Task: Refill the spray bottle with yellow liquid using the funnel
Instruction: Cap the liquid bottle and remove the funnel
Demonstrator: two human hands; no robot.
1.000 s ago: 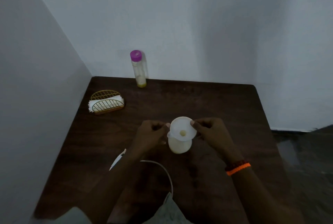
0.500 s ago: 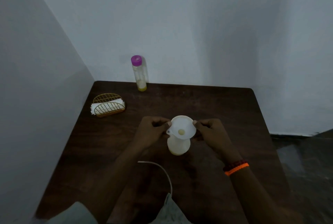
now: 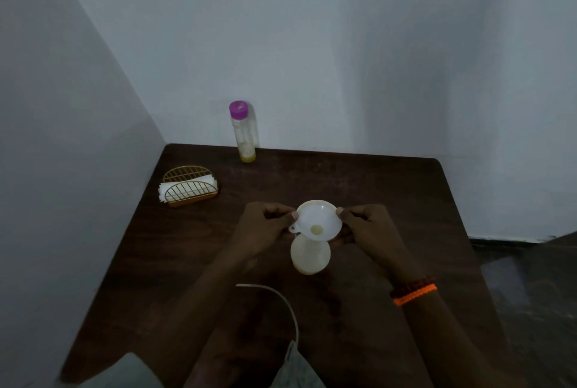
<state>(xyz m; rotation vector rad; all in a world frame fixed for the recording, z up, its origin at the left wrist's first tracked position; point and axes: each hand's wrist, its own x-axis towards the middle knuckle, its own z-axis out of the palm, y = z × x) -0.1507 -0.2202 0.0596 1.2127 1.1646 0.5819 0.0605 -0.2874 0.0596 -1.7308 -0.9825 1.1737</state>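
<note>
A white funnel (image 3: 318, 219) sits in the neck of a whitish spray bottle (image 3: 310, 256), which stands without its spray head on the dark wooden table (image 3: 390, 200). My left hand (image 3: 265, 225) pinches the funnel's left rim. From the other side my right hand (image 3: 365, 225) pinches the right rim. A little yellowish liquid shows at the funnel's hole. A clear bottle with a magenta cap (image 3: 243, 131) stands at the table's back edge, with a small amount of yellow liquid at its bottom.
A gold wire napkin holder (image 3: 189, 186) with white napkins stands at the back left. Walls close off the left and back sides. A thin white cord (image 3: 281, 303) curves over the table near me. The floor drops away at the right.
The view has tilted up slightly, so everything sits lower in frame. A white object at the table's left front has left the view. Both hands stay on the funnel rim.
</note>
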